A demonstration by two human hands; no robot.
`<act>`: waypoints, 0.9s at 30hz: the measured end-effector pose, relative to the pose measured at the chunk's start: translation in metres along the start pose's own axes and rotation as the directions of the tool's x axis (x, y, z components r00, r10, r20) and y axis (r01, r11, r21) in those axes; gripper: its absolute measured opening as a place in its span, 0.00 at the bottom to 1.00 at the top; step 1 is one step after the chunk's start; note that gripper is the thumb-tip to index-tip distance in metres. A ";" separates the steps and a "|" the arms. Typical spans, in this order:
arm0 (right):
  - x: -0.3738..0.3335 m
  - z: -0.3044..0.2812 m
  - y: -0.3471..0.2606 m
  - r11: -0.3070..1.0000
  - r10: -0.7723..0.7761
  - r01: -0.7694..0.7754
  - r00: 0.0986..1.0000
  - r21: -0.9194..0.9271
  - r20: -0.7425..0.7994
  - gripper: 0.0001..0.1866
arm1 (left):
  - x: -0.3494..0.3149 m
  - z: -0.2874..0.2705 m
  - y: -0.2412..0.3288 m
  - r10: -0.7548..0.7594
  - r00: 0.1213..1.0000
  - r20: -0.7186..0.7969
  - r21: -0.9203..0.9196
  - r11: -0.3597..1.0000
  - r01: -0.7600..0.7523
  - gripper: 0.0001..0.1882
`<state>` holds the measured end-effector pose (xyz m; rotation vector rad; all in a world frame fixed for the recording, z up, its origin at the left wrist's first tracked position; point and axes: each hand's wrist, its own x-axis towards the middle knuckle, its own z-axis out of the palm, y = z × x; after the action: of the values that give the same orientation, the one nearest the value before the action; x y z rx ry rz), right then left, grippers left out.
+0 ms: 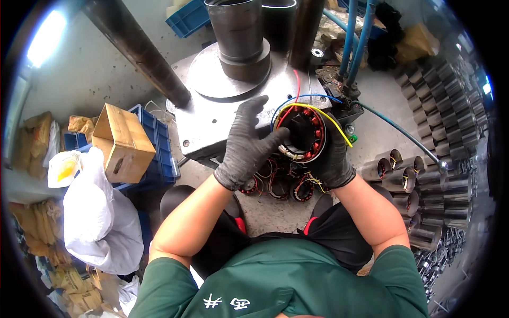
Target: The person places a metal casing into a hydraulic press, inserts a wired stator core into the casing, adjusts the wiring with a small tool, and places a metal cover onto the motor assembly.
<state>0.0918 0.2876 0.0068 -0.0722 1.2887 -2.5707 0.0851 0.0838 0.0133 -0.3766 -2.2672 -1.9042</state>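
Note:
A motor stator (318, 133) with dark red copper windings is held in front of me, its round opening facing up. My right hand (335, 159), in a dark grey glove, is wrapped round its right side. Red, blue and yellow lead wires (316, 109) come off its upper rim. My left hand (245, 143), gloved alike, is held at the stator's left with fingers spread. Its thumb tip reaches the winding edge; whether it touches, I cannot tell. Below the hands, several more stators (278, 186) with loose wires stand on the floor between my feet.
Ahead is a metal press bed (204, 124) bearing a round plate and a dark steel cylinder (238, 32). A cardboard box (130, 143) sits on blue crates at left, near a white sack (101, 222). Metal tubes (440, 106) are stacked at right. A hose (395, 127) crosses there.

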 end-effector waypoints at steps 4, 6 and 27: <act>-0.004 0.007 -0.011 0.877 0.200 -0.230 0.973 0.422 0.113 0.31 | 0.002 0.009 -0.015 -0.016 0.995 0.098 -0.093 0.995 0.025 0.32; -0.002 0.000 -0.011 0.977 0.114 -0.142 0.979 0.162 0.168 0.33 | 0.001 0.008 0.003 0.057 0.994 0.094 -0.214 0.976 -0.036 0.21; -0.007 0.009 0.000 0.975 0.221 -0.222 0.971 0.001 0.090 0.44 | 0.003 0.009 0.009 0.109 0.960 0.258 0.584 0.774 -0.245 0.19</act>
<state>0.0997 0.2828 0.0126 -0.0376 1.1783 -2.3582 0.0856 0.0947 0.0209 -0.6856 -2.6997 -0.9788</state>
